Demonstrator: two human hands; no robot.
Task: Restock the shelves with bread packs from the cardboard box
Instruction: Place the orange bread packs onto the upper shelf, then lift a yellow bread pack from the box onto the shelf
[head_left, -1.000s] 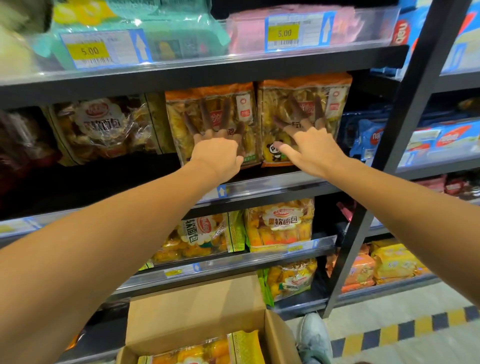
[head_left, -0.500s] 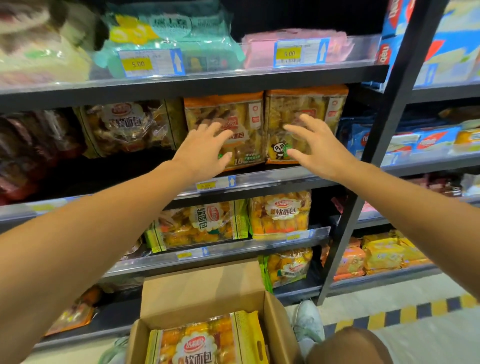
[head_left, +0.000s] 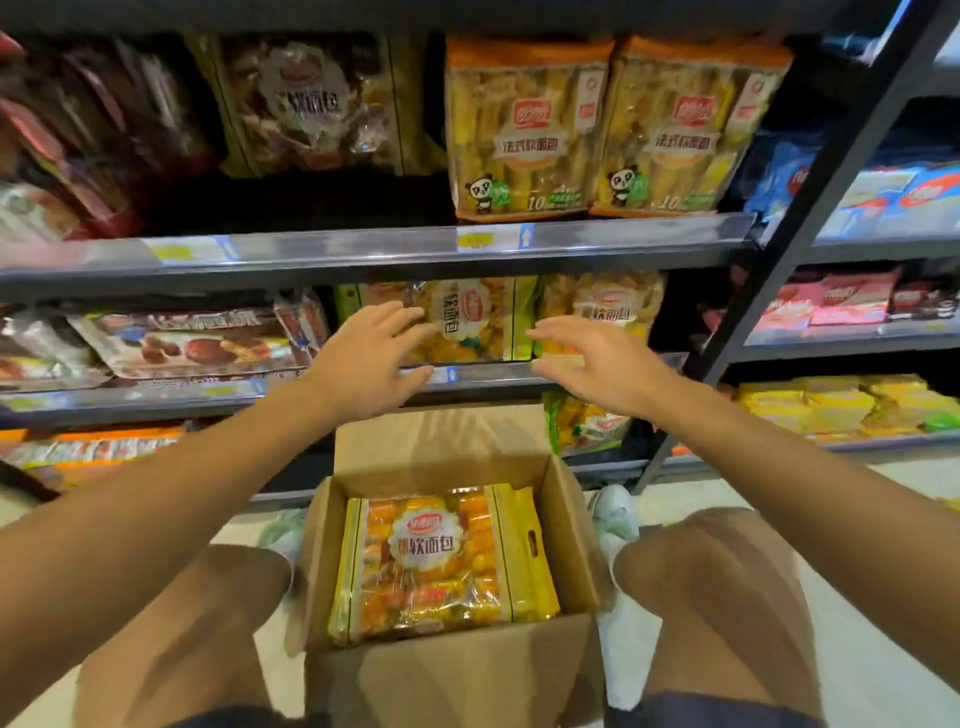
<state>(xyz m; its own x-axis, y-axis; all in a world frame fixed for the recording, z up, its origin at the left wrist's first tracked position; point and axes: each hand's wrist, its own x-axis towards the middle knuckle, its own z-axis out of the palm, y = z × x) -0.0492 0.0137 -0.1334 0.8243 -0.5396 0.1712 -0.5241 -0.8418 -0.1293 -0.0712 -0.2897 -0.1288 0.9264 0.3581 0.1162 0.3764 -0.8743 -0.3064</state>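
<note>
Left hand (head_left: 366, 361): fingers relaxed, empty, in front of middle shelf (head_left: 519, 382). Right hand (head_left: 597, 364): fingers spread, empty, alongside. Bread pack (head_left: 441, 561): lies flat in open cardboard box (head_left: 457, 670) on floor, between knees. Two orange packs (head_left: 524, 130): upright on upper shelf.

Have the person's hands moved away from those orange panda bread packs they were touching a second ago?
Yes. Both the left hand and right hand dropped one shelf below the orange panda packs.
</note>
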